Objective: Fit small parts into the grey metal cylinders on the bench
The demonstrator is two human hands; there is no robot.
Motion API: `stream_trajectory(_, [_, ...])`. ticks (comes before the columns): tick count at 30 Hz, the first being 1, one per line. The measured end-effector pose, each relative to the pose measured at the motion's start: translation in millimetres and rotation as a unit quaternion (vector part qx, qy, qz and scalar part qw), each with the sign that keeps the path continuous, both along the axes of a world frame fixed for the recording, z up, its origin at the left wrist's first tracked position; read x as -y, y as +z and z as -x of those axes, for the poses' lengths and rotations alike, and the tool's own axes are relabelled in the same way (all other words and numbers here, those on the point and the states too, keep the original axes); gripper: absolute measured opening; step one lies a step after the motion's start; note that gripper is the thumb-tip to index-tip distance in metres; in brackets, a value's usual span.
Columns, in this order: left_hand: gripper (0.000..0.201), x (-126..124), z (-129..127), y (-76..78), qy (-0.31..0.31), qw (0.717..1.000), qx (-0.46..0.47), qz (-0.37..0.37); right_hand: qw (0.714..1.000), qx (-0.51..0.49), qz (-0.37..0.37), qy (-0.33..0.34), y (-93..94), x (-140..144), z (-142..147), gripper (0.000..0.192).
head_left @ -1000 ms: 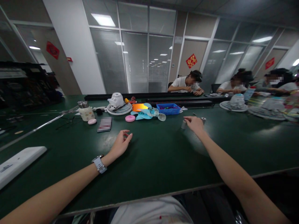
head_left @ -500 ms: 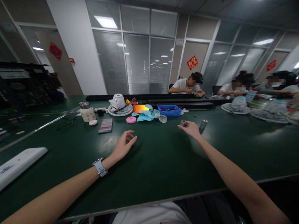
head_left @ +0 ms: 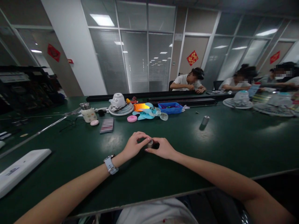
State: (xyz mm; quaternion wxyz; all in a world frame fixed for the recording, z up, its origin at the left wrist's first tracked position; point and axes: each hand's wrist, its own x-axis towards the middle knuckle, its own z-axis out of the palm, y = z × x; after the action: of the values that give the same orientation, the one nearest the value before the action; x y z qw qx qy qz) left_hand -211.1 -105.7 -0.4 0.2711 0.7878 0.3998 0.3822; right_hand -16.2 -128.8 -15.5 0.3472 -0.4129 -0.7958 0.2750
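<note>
**Both hands meet on a small metal cylinder**

Near the middle of the green counter [head_left: 177, 161], the left hand [head_left: 133, 145] and right hand [head_left: 163, 148] pinch a small cylinder [head_left: 150, 143] between their fingertips. Farther right stands a second cylinder [head_left: 205, 120]. Beyond lie a pink disc [head_left: 132, 118], a white fan [head_left: 121, 105] and a blue tray [head_left: 170, 107]. No writing is legible.

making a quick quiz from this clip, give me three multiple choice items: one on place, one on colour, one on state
1. Where is the small metal cylinder?
A. between both hands
B. in the blue tray
C. on the white fan

2. What colour is the round disc near the fan blades?
A. black
B. pink
C. yellow

3. How is the other cylinder?
A. held by a co-worker
B. lying loose on the table
C. inside the cup

Answers: A, the left hand and right hand pinch it together; B, it is plainly pink; B, nobody touches it on the green table.
</note>
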Motion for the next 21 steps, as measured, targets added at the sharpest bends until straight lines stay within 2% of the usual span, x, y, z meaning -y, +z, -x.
stream_trajectory(3, [0.032, -9, 6, 11.0, 0.042, 0.998, 0.021, -0.031, 1.0, -0.004, 0.014, -0.004, 3.4, -9, -9, 0.035])
stream_trajectory(6, [0.032, -21, 18, 4.4, 0.098, 0.993, -0.013, -0.06, 0.998, -0.003, 0.0, -0.065, 8.6, -34, -47, 0.04])
stream_trajectory(9, [0.034, -30, 28, -17.9, 0.104, 0.99, -0.097, -0.026, 0.978, 0.016, -0.016, -0.207, 11.9, -73, -111, 0.038])
stream_trajectory(12, [0.034, -34, 32, -35.7, 0.093, 0.981, -0.169, -0.018, 0.922, 0.089, -0.047, -0.374, 9.7, -103, -172, 0.036])
stream_trajectory(14, [0.035, -34, 32, -39.9, 0.087, 0.977, -0.192, -0.024, 0.896, 0.123, -0.027, -0.426, 5.7, -113, -200, 0.036])
stream_trajectory(18, [0.049, -32, 33, -38.3, 0.103, 0.981, -0.163, -0.037, 0.884, 0.154, 0.031, -0.44, -1.9, -116, -220, 0.036])
stream_trajectory(21, [0.055, -30, 33, -36.9, 0.147, 0.983, -0.104, -0.044, 0.871, 0.156, 0.038, -0.464, -0.5, -110, -208, 0.05])
